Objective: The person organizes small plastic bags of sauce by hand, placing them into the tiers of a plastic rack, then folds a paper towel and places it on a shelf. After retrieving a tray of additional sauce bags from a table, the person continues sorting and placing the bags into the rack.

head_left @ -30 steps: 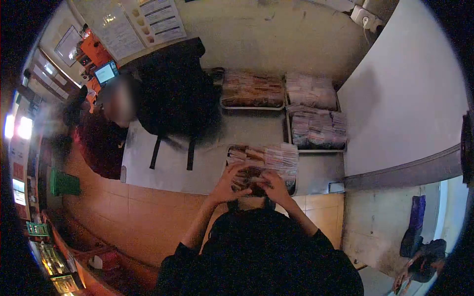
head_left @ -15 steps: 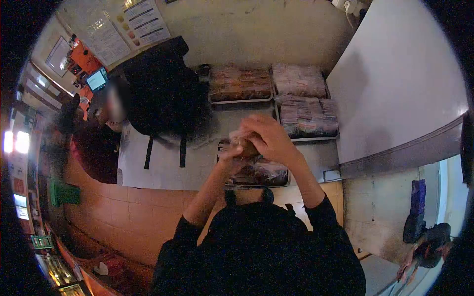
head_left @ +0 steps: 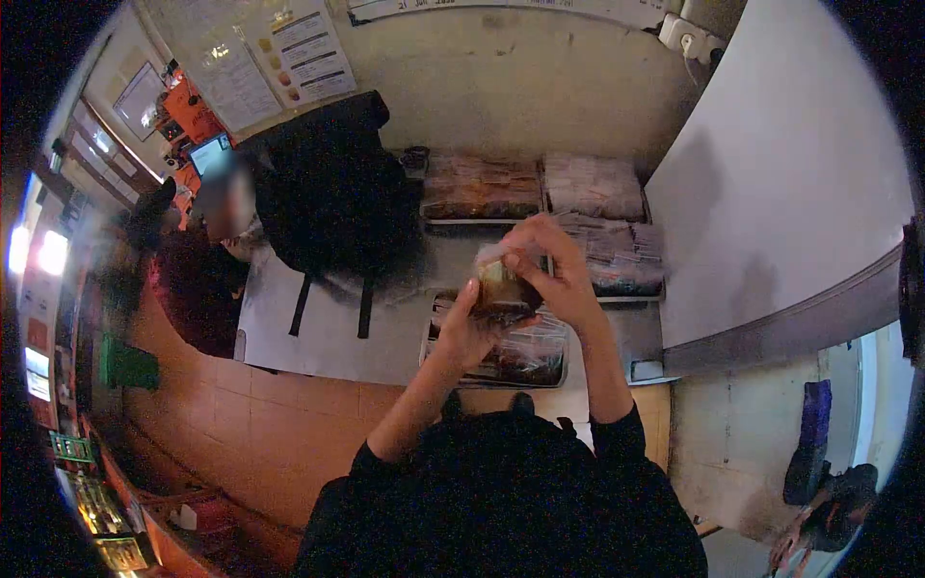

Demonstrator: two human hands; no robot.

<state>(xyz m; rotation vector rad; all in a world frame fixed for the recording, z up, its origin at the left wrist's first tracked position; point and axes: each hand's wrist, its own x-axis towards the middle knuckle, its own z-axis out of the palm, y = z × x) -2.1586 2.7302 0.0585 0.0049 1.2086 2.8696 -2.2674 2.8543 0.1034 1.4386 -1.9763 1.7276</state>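
Note:
A small clear plastic bag with brown contents (head_left: 503, 286) is held up over the table, between both hands. My left hand (head_left: 462, 335) supports it from below and the left, thumb up along its side. My right hand (head_left: 559, 279) grips the bag's upper right part, fingers curled round the top. What exactly is in the bag cannot be made out. Just below my hands lies a tray of plastic-wrapped packets (head_left: 535, 352), partly hidden by the left hand and forearm.
Along the wall stand trays of brown bagged packets (head_left: 482, 188), pale packets (head_left: 593, 186) and more packets (head_left: 617, 252). A black backpack (head_left: 332, 197) sits on the white table (head_left: 337, 356). Another person in a dark red top (head_left: 198, 289) is at the left. A white panel (head_left: 771, 183) rises at the right.
Both hands have turned the bag so that more of its brown side shows. The right hand has shifted slightly right, and the head view has tilted up a little.

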